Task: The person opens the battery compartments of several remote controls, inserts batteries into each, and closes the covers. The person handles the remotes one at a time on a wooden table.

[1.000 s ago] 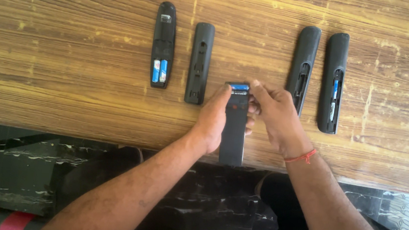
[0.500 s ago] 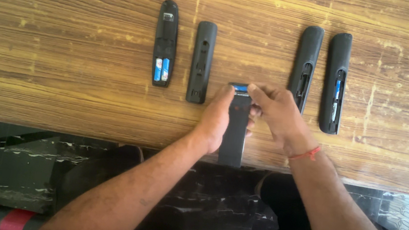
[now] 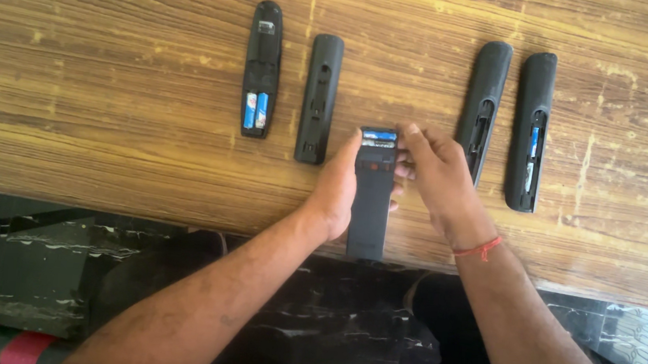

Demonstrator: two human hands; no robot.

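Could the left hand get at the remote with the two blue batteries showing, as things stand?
Probably yes. That remote lies alone on the wooden table, up and left of the left hand, with bare wood between. But the left hand is holding the middle remote, so it would have to let go first.

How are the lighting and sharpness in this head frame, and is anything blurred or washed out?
Head view: even daylight on the wooden table, mild sheen along its top edge, no harsh glare. The left hand, right hand and the held remote are slightly soft. The dark floor below is underexposed, detail lost.
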